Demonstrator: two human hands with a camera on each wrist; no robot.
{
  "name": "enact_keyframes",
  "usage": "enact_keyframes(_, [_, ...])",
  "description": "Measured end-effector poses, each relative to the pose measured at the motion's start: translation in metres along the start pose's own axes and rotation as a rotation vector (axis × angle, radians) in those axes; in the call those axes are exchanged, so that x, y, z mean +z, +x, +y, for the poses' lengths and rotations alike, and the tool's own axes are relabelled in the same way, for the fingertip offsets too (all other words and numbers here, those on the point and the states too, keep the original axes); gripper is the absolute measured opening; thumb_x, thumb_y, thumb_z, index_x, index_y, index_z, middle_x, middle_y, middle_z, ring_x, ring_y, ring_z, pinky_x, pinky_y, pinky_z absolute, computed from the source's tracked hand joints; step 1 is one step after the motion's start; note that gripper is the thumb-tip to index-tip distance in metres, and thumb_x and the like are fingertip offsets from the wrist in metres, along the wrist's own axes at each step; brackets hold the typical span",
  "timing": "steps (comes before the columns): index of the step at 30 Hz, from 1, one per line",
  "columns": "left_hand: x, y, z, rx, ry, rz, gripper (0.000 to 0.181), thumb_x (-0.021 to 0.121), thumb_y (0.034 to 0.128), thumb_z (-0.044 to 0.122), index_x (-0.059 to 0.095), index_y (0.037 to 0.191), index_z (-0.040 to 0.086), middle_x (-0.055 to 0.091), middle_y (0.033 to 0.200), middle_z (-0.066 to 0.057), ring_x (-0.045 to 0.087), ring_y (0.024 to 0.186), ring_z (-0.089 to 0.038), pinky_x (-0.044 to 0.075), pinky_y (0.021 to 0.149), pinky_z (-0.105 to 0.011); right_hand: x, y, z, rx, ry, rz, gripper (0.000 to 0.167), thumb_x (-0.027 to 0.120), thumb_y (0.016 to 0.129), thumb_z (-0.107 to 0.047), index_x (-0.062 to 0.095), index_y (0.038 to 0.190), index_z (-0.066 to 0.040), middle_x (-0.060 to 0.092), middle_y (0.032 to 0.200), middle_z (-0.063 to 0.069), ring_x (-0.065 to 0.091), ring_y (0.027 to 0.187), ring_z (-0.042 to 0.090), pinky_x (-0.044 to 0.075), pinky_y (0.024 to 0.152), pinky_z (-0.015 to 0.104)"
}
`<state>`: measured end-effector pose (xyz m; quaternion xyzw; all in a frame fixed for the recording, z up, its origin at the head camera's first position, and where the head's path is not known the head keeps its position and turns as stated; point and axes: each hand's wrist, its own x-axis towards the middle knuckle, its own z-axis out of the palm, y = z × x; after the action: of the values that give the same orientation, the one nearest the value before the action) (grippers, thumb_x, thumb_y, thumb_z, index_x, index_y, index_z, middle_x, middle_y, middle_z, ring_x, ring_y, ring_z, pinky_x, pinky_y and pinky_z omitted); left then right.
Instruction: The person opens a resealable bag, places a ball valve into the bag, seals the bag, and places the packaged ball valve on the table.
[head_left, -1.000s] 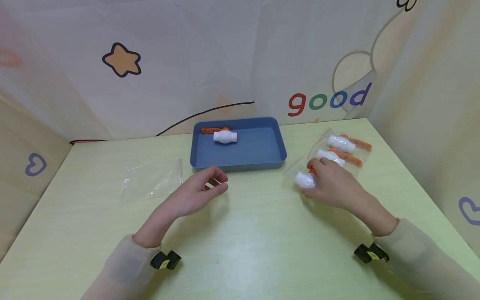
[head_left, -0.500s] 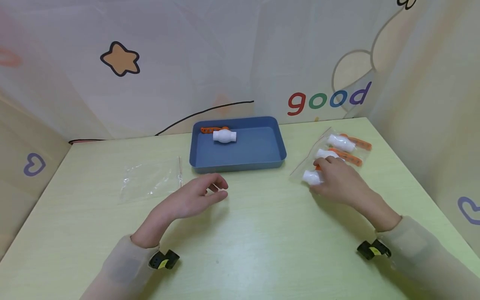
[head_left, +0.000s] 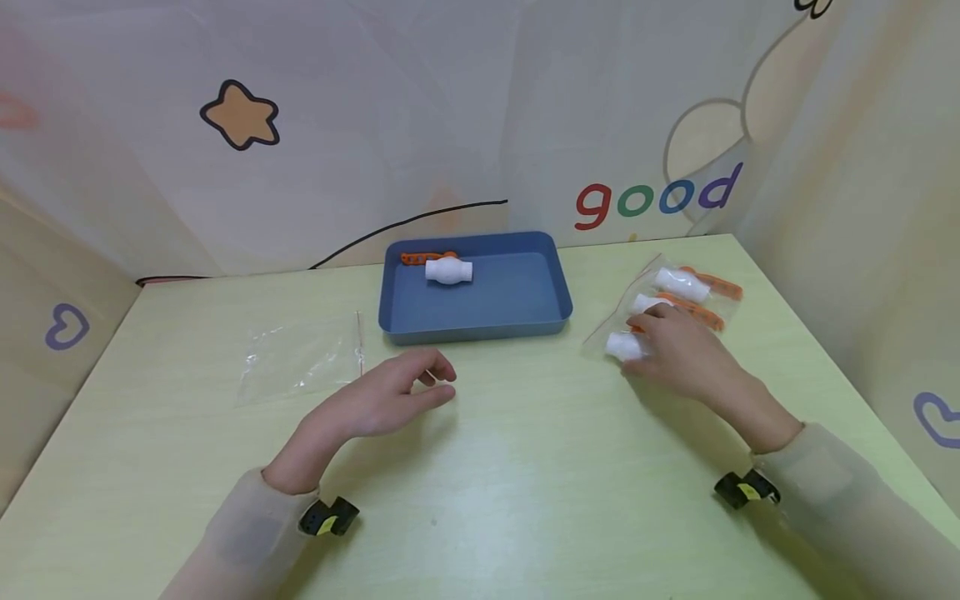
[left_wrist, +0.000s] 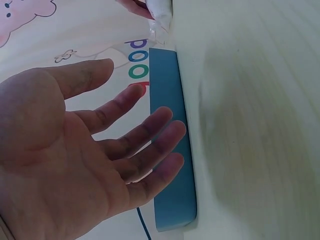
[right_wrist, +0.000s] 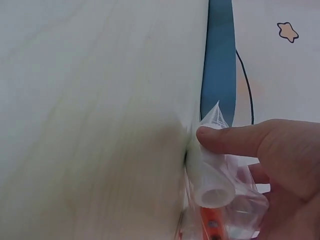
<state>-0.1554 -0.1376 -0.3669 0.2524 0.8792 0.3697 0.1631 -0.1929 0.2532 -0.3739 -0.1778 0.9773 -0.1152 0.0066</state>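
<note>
At the right of the table my right hand (head_left: pixel 678 354) holds a white plastic ball valve (head_left: pixel 624 345) with an orange handle, inside a clear zip bag. In the right wrist view the thumb lies on the bagged white body (right_wrist: pixel 212 175), with fingers on the far side of the plastic; part of the orange handle shows below. Two similar bagged valves (head_left: pixel 682 284) lie just beyond it. My left hand (head_left: pixel 386 393), fingers loosely bent, hovers over the table in front of the blue tray (head_left: pixel 498 335) and holds nothing.
Inside the tray, at its left, lie an unbagged white valve body (head_left: pixel 448 271) and an orange handle (head_left: pixel 423 258). A flat clear zip bag (head_left: pixel 300 358) lies left of the tray. A printed curtain (head_left: pixel 420 108) hangs behind the table.
My right hand has carried the bagged valve right and slightly back, closer to the other two. The left hand has dipped slightly, otherwise staying in place.
</note>
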Motion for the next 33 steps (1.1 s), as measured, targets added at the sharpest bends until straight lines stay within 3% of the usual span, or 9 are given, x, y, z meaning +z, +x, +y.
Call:
enact_keyframes(10, [-0.002,-0.001,0.001,0.002,-0.013,-0.023,0.028,0.059,0.1052,0.024,0.063,0.124,0.004,0.063,0.121,-0.001,0.060,0.115,-0.024,0.050,0.095,-0.044,0.001,-0.001,0.004,-0.002,-0.051,0.068,0.048,0.085,0.085,-0.019,0.068,0.124,0.004,0.057,0.127,0.028,0.050,0.117,0.049,0.041,0.092,0.071])
enact_keyframes(16, [-0.004,-0.001,0.000,-0.006,-0.003,-0.032,0.028,0.059,0.1057,0.024,0.063,0.126,0.005,0.063,0.123,-0.003,0.060,0.116,-0.025,0.050,0.096,-0.043,0.001,-0.001,0.003,0.005,-0.039,0.048,0.053,0.084,0.086,-0.018,0.065,0.131,0.002,0.057,0.128,0.028,0.049,0.120,0.049,0.037,0.097,0.074])
enact_keyframes(20, [-0.007,-0.002,-0.002,-0.011,0.007,-0.033,0.030,0.059,0.1058,0.026,0.063,0.127,0.005,0.064,0.126,-0.006,0.058,0.119,-0.026,0.049,0.097,-0.045,-0.001,-0.002,0.000,0.011,-0.007,0.047,0.055,0.083,0.086,-0.018,0.063,0.134,0.002,0.055,0.133,0.029,0.047,0.125,0.050,0.037,0.100,0.072])
enact_keyframes(26, [-0.014,-0.007,-0.007,0.005,0.021,-0.042,0.032,0.058,0.1062,0.027,0.062,0.129,0.005,0.062,0.130,-0.009,0.057,0.123,-0.029,0.047,0.100,-0.050,-0.003,-0.003,-0.009,-0.059,0.042,0.112,0.043,0.080,0.089,-0.018,0.067,0.125,0.003,0.060,0.127,0.025,0.053,0.120,0.046,0.043,0.101,0.064])
enact_keyframes(33, [-0.026,-0.015,-0.010,0.037,0.030,-0.072,0.035,0.057,0.1069,0.030,0.060,0.132,0.006,0.061,0.132,-0.008,0.054,0.126,-0.031,0.046,0.102,-0.053,-0.004,-0.006,-0.027,-0.132,0.102,0.067,0.032,0.077,0.093,-0.015,0.069,0.119,0.001,0.063,0.124,0.020,0.058,0.118,0.038,0.051,0.097,0.055])
